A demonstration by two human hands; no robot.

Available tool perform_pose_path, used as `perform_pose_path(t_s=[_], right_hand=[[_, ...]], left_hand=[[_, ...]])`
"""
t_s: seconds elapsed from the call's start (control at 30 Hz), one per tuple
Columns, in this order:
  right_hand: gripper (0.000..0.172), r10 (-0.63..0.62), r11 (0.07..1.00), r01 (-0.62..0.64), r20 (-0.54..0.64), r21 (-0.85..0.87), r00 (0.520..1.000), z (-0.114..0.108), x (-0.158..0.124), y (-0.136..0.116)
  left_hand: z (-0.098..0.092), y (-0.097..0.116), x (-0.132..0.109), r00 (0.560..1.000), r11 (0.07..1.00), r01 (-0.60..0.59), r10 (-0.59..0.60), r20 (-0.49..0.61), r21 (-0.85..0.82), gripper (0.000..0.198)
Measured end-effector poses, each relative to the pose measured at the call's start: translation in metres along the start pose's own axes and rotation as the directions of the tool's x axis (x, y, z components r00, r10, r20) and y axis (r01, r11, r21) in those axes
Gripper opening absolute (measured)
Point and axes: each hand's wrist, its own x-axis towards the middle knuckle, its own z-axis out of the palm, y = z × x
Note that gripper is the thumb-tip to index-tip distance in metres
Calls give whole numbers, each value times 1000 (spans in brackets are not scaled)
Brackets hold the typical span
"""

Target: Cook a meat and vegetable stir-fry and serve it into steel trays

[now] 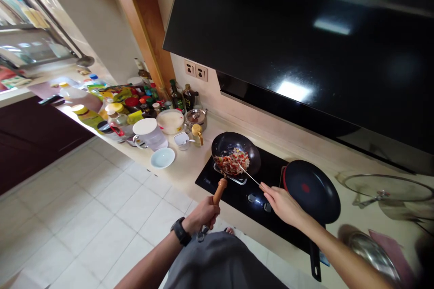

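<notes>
My left hand (205,214), a dark watch on its wrist, is wrapped round the wooden handle of a dark wok (252,156). The wok sits tilted towards me over the left side of the black cooktop (224,201). In it lies a heap of chopped red and pale food (233,161). My right hand (280,201) grips a thin-shafted cooking utensil (249,175), whose far end reaches into the food and is hidden there. To the right of the wok, near my right forearm, a dark frying pan (313,189) rests with its handle pointing towards me.
A pale blue bowl (162,158), a water pitcher (151,134), a seasoning container (182,141) and a yellow-topped jar (197,134) stand left of the wok, with several bottles behind. A glass lid (389,187) and metal bowl (373,253) are at right. The range hood (288,40) hangs above.
</notes>
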Motion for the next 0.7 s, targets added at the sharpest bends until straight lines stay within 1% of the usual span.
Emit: perform_pose_path(t_s=[0.03, 0.1, 0.17, 0.23, 0.3, 0.33, 0.4, 0.43, 0.5, 0.6, 0.67, 0.7], right_hand=[[50, 11, 997, -12, -15, -76, 1000, 0, -16, 0], [51, 43, 977, -47, -21, -206, 999, -6, -42, 1], [49, 83, 943, -73, 15, -325, 996, -16, -54, -1], [49, 136, 897, -87, 85, -433, 987, -19, -51, -7], [51, 193, 858, -94, 147, -505, 970, -11, -35, -17], [52, 221, 843, -108, 157, -527, 963, -3, -25, -20], [53, 278, 825, -167, 129, -541, 952, 13, -6, -22], [53, 294, 826, -201, 98, -526, 951, 20, 1, -19], [51, 282, 865, -244, 22, -438, 959, 27, 7, -4], [50, 218, 949, -242, -134, -202, 967, 24, 6, 29], [49, 223, 968, -243, -227, -65, 948, 19, 12, 50], [47, 249, 965, -260, -256, -13, 934, 18, 19, 57]], left_hand=[[2, 0, -1, 1000, 1000, 17, -17, -22, -9, 17], [5, 1, -3, 998, 999, 35, -36, -58, -29, 19], [7, 1, -4, 998, 999, 44, -45, -54, -30, 20], [8, 0, -5, 998, 999, 41, -42, -41, -35, 21], [8, -2, -4, 998, 999, 42, -44, -47, -31, 21], [8, -3, -3, 998, 999, 45, -46, -54, -26, 22], [7, -5, -2, 997, 999, 46, -47, -66, -9, 22], [7, -7, -1, 996, 999, 42, -42, -73, -1, 22], [6, -9, 0, 996, 999, 27, -26, -83, 20, 22], [3, -11, 1, 995, 998, 27, -22, -97, 54, 22], [2, -12, 2, 994, 997, 32, -24, -103, 72, 20], [1, -12, 2, 994, 997, 32, -24, -103, 77, 20]])
